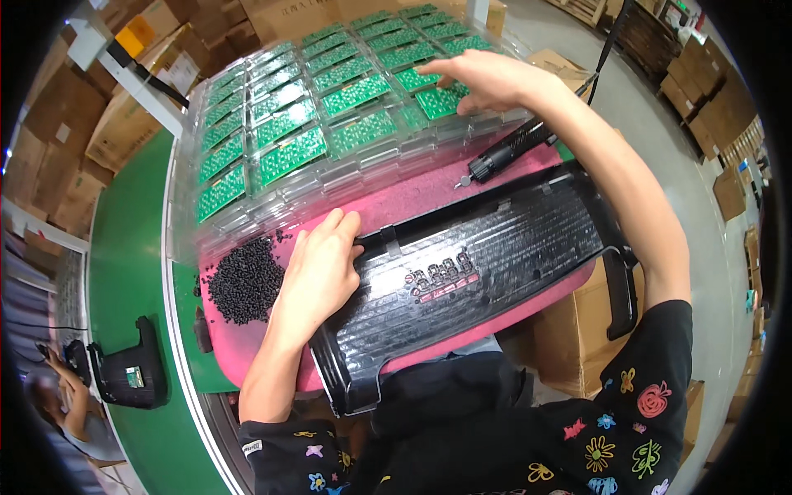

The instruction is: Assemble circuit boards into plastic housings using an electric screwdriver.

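A long black plastic housing (503,239) lies aslant on the pink mat (388,198), with a group of small cut-outs near its middle. My left hand (322,268) is at its left end, fingers bent over the upper corner and gripping the edge. My right hand (495,82) reaches over the stacked clear plastic trays (355,169), thumb and fingers apart. Just under its fingertips sits a green circuit board (441,101); whether they touch it I cannot tell. Several rows of green circuit boards (293,157) fill the trays.
A heap of small black parts (243,280) lies left of my left hand. Behind the housing is a black power screwdriver (511,151). Cardboard boxes (577,330) stand at the lower right. On the far left, another person (66,404) works beside a second black housing (132,375).
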The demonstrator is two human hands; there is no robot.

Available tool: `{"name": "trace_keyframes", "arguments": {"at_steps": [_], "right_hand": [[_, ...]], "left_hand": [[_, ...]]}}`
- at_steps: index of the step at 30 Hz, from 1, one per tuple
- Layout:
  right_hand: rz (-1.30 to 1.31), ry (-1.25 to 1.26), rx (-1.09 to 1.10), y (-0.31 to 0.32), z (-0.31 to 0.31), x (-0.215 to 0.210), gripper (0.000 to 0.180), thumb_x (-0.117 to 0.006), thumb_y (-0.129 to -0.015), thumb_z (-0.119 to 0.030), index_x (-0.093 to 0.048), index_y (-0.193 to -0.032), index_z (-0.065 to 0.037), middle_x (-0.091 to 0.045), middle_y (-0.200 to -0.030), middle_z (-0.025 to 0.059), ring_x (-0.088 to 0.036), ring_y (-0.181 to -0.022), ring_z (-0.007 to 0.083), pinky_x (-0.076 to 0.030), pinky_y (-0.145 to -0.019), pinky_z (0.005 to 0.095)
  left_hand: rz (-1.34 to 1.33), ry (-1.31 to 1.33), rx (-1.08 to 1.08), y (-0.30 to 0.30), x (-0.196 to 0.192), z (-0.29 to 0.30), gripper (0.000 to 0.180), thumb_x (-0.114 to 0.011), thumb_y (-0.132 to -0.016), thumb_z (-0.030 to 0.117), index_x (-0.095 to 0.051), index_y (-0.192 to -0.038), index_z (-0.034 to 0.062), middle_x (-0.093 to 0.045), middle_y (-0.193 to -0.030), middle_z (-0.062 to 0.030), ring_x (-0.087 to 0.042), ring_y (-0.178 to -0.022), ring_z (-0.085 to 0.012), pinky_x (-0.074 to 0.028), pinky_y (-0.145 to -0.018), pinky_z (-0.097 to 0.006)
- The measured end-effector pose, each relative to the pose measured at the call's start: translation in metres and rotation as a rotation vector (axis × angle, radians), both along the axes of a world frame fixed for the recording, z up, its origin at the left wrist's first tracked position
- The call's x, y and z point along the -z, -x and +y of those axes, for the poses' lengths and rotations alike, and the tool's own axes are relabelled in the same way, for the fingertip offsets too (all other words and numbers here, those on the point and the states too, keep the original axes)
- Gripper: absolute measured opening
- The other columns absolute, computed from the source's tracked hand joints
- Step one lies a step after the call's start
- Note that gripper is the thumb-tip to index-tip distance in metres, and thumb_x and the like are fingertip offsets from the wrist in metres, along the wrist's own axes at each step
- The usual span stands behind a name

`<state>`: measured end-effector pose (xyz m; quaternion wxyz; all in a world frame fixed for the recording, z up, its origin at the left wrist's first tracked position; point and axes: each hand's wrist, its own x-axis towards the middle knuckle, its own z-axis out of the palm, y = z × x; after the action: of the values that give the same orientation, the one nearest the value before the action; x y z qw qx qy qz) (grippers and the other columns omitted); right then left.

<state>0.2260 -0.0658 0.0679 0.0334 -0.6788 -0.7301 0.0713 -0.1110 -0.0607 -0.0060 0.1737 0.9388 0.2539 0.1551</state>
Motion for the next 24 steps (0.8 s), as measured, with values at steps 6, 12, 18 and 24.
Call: {"name": "trace_keyframes", "arguments": {"at_steps": [6, 12, 18, 24], "right_hand": [[-0.126, -0.282, 0.015, 0.024, -0.018, -0.012, 0.091, -0.079, -0.073, -0.004, -0.031, -0.15, -0.008, -0.066, -0.12, 0.0239, -0.066, -0.111, 0.0347, -0.057, -0.09, 0.0438], [1.414, -0.279, -0.075, 0.118, -0.097, -0.016, 0.077, -0.072, -0.083, -0.012, -0.035, -0.15, -0.01, -0.06, -0.127, 0.0226, -0.063, -0.114, 0.0278, -0.052, -0.103, 0.0429], [1.431, -0.563, -0.255, 0.134, -0.113, 0.04, 0.086, -0.076, -0.083, -0.006, -0.023, -0.15, 0.008, -0.057, -0.13, 0.0298, -0.062, -0.12, 0.0321, -0.052, -0.102, 0.0424], [1.198, -0.402, -0.014, 0.109, -0.146, 0.047, 0.071, -0.073, -0.088, -0.016, -0.039, -0.145, 0.009, -0.059, -0.131, 0.0245, -0.061, -0.12, 0.0274, -0.051, -0.098, 0.037]], "left_hand": [[-0.053, 0.237, -0.061, 0.005, -0.007, 0.01, 0.024, -0.073, -0.082, 0.005, -0.056, -0.097, -0.0004, -0.06, -0.09, -0.0174, -0.062, -0.082, -0.0348, -0.049, -0.074, -0.043], [-0.646, 0.456, 0.067, -0.005, -0.017, -0.005, 0.07, -0.088, -0.07, 0.008, -0.057, -0.132, -0.001, -0.067, -0.12, -0.0132, -0.064, -0.101, -0.0192, -0.052, -0.086, -0.033], [-0.74, 0.576, 0.201, -0.005, -0.014, -0.01, 0.073, -0.089, -0.067, 0.005, -0.057, -0.133, -0.0045, -0.066, -0.12, -0.0146, -0.063, -0.1, -0.0168, -0.053, -0.085, -0.031], [-0.496, 0.566, 0.104, -0.001, -0.024, -0.013, 0.056, -0.084, -0.067, 0.001, -0.066, -0.119, -0.0014, -0.066, -0.101, -0.0082, -0.063, -0.083, -0.0124, -0.053, -0.066, -0.025]]}}
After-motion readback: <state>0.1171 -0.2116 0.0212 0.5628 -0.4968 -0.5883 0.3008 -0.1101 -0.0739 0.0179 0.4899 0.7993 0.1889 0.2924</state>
